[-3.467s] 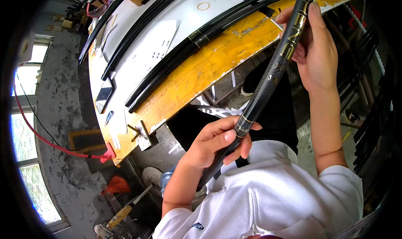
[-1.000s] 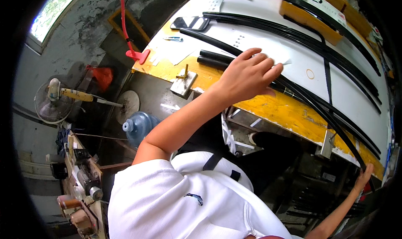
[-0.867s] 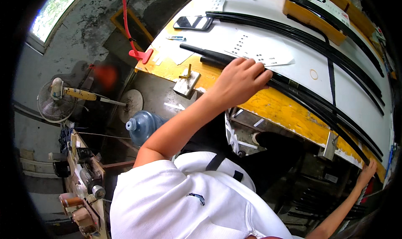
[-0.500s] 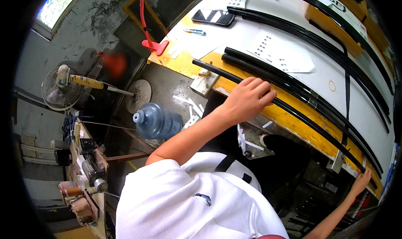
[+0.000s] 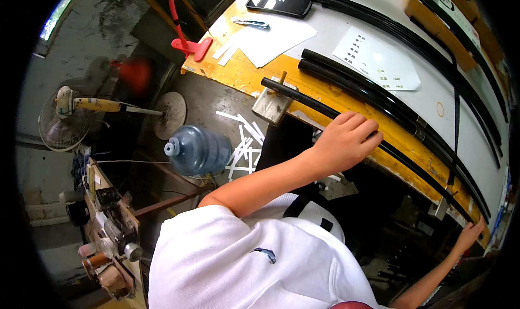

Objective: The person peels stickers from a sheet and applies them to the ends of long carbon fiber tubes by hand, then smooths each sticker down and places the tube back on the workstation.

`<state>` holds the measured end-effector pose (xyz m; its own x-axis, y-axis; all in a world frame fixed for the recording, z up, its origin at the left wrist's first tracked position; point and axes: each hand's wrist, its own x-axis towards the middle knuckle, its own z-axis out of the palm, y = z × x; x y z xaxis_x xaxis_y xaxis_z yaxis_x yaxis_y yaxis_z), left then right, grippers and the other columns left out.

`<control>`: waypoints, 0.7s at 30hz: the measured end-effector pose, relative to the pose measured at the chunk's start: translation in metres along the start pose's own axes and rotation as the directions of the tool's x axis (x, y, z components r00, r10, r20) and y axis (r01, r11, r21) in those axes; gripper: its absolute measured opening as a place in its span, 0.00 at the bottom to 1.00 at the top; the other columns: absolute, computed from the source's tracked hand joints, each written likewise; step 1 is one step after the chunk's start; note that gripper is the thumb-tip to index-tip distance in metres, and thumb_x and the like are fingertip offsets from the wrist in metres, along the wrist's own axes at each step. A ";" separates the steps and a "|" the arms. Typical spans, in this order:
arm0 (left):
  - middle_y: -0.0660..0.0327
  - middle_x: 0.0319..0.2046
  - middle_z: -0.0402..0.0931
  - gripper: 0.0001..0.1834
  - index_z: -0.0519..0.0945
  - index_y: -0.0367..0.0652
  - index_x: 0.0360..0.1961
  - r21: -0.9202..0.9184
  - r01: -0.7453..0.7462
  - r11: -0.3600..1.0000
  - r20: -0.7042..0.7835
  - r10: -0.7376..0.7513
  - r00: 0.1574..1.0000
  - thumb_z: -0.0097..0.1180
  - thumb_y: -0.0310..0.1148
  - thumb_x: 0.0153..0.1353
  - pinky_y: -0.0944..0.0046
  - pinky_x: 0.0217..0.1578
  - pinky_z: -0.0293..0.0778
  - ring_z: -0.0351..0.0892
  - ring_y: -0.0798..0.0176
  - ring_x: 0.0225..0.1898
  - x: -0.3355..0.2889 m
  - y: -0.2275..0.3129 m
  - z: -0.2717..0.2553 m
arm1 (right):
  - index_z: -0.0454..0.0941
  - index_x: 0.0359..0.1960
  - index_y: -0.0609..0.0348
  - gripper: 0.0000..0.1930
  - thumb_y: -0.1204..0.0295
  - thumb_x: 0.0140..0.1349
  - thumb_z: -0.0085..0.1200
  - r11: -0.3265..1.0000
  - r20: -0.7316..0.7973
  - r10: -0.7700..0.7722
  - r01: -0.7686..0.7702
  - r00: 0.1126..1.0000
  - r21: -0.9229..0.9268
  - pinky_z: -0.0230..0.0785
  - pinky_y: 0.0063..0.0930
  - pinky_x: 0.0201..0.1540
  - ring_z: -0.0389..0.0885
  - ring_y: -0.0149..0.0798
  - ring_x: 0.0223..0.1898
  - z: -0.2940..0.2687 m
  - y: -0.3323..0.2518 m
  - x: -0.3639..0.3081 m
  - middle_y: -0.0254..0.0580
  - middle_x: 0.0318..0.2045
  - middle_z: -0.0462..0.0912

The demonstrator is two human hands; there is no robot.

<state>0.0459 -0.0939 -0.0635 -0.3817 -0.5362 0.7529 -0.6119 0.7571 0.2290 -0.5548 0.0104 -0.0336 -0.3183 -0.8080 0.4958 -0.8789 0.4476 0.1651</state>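
A long, thin black tube runs along the near edge of the table. My left hand is wrapped over it from above, some way in from its left end. At the far right, my right hand is closed round the tube near its other end; its fingertips are partly hidden. Close to the left end, the tube lies over a metal block with an upright pin. A second metal block stands under it toward the right. Just behind lies a bundle of thicker black tubes.
Across the white tabletop lie more black tubes, printed sheets, a phone and a utility knife. A red clamp grips the table corner. On the floor are a water jug, white strips and a fan.
The whole view has shifted and turned a little. My left hand is farther right along the tube, farther from its left end. My right hand stays at the far right end.
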 end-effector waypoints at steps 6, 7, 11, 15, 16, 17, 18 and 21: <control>0.60 0.35 0.73 0.16 0.77 0.43 0.39 -0.059 0.027 0.998 -0.027 -0.028 0.999 0.54 0.30 0.46 0.60 0.37 0.70 0.73 0.58 0.36 0.003 0.010 0.007 | 0.73 0.53 0.60 0.15 0.80 0.65 0.45 0.871 -0.066 -0.366 0.367 0.928 0.327 0.62 0.38 0.60 0.71 0.47 0.58 -0.077 -0.159 0.005 0.46 0.54 0.74; 0.60 0.35 0.73 0.15 0.77 0.43 0.38 -0.055 0.029 0.998 -0.058 -0.032 0.998 0.54 0.30 0.45 0.60 0.38 0.70 0.73 0.58 0.36 0.004 0.013 0.011 | 0.74 0.51 0.61 0.14 0.81 0.64 0.46 0.832 -0.100 -0.408 0.415 0.907 0.369 0.63 0.36 0.59 0.72 0.46 0.57 -0.092 -0.194 0.002 0.46 0.52 0.75; 0.60 0.35 0.74 0.14 0.76 0.43 0.36 -0.040 0.047 0.998 -0.059 -0.049 0.997 0.54 0.31 0.45 0.60 0.42 0.71 0.73 0.58 0.37 0.000 0.014 0.020 | 0.76 0.43 0.64 0.12 0.83 0.58 0.48 0.470 -0.094 -0.562 0.410 0.822 0.781 0.70 0.33 0.51 0.79 0.44 0.45 -0.164 -0.331 -0.029 0.45 0.42 0.81; 0.59 0.37 0.74 0.14 0.77 0.42 0.37 -0.123 0.080 0.989 -0.004 -0.081 0.997 0.55 0.33 0.46 0.58 0.45 0.71 0.73 0.57 0.39 0.001 0.015 0.011 | 0.74 0.46 0.64 0.18 0.80 0.50 0.49 -0.187 -0.115 -0.783 -0.055 0.611 0.981 0.73 0.34 0.41 0.78 0.47 0.37 -0.217 -0.411 -0.065 0.54 0.37 0.78; 0.58 0.37 0.74 0.14 0.77 0.42 0.37 -0.126 0.081 0.989 -0.044 -0.087 0.995 0.55 0.33 0.46 0.57 0.46 0.71 0.74 0.56 0.39 0.001 0.014 0.014 | 0.73 0.48 0.64 0.20 0.79 0.49 0.50 -0.298 -0.170 -0.810 -0.144 0.561 0.944 0.74 0.34 0.39 0.77 0.48 0.35 -0.227 -0.426 -0.072 0.56 0.36 0.77; 0.58 0.37 0.74 0.15 0.77 0.42 0.37 -0.136 0.073 0.988 -0.078 -0.084 0.993 0.55 0.33 0.46 0.56 0.46 0.71 0.74 0.56 0.40 0.003 0.015 0.017 | 0.73 0.47 0.62 0.20 0.78 0.50 0.51 -0.391 -0.197 -0.806 -0.254 0.558 0.885 0.75 0.34 0.38 0.78 0.49 0.35 -0.235 -0.436 -0.075 0.58 0.37 0.77; 0.56 0.39 0.74 0.14 0.76 0.42 0.38 -0.135 0.099 0.986 -0.072 -0.109 0.991 0.54 0.31 0.48 0.55 0.50 0.70 0.74 0.55 0.42 0.003 0.018 0.017 | 0.74 0.47 0.61 0.19 0.77 0.50 0.51 -0.472 -0.223 -0.803 -0.360 0.553 0.805 0.75 0.34 0.37 0.78 0.51 0.35 -0.243 -0.446 -0.077 0.60 0.37 0.78; 0.54 0.42 0.74 0.15 0.76 0.41 0.40 -0.137 0.131 0.982 -0.047 -0.139 0.989 0.54 0.30 0.48 0.52 0.53 0.69 0.74 0.53 0.45 0.002 0.021 0.012 | 0.76 0.41 0.59 0.11 0.80 0.56 0.48 -0.656 -0.271 -0.730 -0.532 0.627 0.536 0.75 0.33 0.37 0.79 0.51 0.37 -0.263 -0.468 -0.088 0.62 0.38 0.79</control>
<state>0.0237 -0.0838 -0.0648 -0.2600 -0.6178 0.7421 -0.5561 0.7241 0.4080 -0.0221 -0.0270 0.0696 0.5385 -0.7297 0.4213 0.5552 -0.0688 -0.8288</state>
